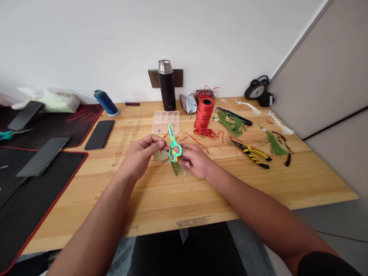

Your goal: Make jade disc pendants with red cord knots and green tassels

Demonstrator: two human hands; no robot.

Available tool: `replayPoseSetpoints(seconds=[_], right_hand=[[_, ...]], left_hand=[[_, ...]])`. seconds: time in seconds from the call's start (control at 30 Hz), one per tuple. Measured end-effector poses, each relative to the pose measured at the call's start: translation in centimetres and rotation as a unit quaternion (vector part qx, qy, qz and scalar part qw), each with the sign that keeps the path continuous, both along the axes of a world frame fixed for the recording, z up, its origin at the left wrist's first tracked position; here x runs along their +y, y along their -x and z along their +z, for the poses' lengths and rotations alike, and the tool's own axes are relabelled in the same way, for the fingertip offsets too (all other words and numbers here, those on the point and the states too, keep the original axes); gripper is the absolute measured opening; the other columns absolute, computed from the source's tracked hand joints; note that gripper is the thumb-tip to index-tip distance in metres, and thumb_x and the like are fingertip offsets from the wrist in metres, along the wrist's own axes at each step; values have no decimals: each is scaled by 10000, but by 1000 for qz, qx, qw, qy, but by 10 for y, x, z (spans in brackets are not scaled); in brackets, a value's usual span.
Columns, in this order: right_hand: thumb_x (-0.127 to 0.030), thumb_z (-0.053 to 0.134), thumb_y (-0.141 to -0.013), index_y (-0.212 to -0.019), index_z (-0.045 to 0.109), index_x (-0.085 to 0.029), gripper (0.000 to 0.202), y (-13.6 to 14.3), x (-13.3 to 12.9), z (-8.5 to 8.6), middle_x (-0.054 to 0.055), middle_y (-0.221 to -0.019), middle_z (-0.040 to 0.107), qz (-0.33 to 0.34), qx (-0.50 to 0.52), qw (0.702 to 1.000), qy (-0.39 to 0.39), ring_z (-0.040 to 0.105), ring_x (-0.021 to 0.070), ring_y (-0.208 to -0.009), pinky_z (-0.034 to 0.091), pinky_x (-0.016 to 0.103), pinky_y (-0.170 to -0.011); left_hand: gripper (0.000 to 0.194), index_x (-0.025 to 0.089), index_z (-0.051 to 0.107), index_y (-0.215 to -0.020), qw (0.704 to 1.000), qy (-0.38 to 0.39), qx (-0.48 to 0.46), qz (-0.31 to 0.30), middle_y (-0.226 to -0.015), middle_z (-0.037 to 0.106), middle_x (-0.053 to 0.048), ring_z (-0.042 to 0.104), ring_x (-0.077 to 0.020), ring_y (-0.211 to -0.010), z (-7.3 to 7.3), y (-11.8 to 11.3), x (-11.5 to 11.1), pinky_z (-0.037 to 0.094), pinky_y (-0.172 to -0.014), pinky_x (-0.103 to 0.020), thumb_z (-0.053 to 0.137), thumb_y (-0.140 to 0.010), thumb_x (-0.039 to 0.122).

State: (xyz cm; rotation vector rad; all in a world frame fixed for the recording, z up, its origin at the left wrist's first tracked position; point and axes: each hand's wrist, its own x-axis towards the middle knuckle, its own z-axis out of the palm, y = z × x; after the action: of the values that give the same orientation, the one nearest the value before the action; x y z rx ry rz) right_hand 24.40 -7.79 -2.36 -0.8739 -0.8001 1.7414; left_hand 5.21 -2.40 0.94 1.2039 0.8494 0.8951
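My left hand [139,157] is closed in a pinch on a thin red cord [169,147]. My right hand [197,161] has a finger through the handles of mint-green scissors [171,132] with yellow details; their blades point away from me. A pale round piece [161,155] sits just below my left fingertips. The strands of a green tassel [176,168] hang or lie under the scissors; whether they touch the table I cannot tell. Part of the cord is hidden behind my fingers.
Beyond my hands are a clear compartment box [166,118], a black thermos [166,90] and a red thread spool [204,114]. Pliers [251,154], a utility knife [235,116] and green tassels [231,123] lie to the right. A phone [99,134] and blue spool [106,102] are left.
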Motion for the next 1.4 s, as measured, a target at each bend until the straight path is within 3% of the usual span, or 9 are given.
replayPoseSetpoints(seconds=[0.4,0.57,0.8,1.0,1.2,1.4], right_hand=[[-435,879,-783,-825,652,-197,332,-1,0,2,-61,-614,551,-15,10,1000,-5,268,58,-457,150,246,-454],[-443,880,-773,-825,664,-183,342,-3,0,3,-21,-714,672,-31,19,999,-13,295,41,-453,155,239,-445],[-429,877,-773,-823,684,-168,328,-2,0,4,8,-763,726,-31,22,999,-14,322,36,-441,169,235,-438],[-440,881,-771,-823,694,-164,338,-3,2,2,-15,-713,679,-33,30,999,-18,308,34,-439,147,234,-438],[-426,872,-785,-786,664,-175,327,-4,2,4,-72,-577,533,-33,36,999,-18,282,45,-439,137,234,-440],[-431,856,-797,-798,670,-171,319,-6,3,6,-47,-622,590,-37,28,999,-25,279,46,-446,145,240,-440]], left_hand=[[236,204,797,-851,998,-31,44,-36,-865,763,-56,661,-207,-833,-3,2,1,500,-816,-349,905,-794,405],[279,189,796,-911,998,-25,52,-37,-902,770,-49,680,-186,-851,-4,2,2,513,-816,-319,934,-773,388],[456,212,755,-1171,996,-22,56,-64,-860,802,-36,693,-173,-808,-1,3,1,510,-781,-300,943,-786,371],[347,208,823,-1047,993,-53,93,-56,-921,799,-52,681,-186,-837,-2,2,0,509,-762,-310,919,-796,428],[330,190,778,-923,991,-47,104,-68,-876,767,-39,654,-170,-796,-1,2,1,496,-731,-300,936,-755,425],[323,188,765,-891,991,-43,105,-71,-848,758,-35,648,-167,-764,-3,3,2,503,-718,-302,930,-760,433]])
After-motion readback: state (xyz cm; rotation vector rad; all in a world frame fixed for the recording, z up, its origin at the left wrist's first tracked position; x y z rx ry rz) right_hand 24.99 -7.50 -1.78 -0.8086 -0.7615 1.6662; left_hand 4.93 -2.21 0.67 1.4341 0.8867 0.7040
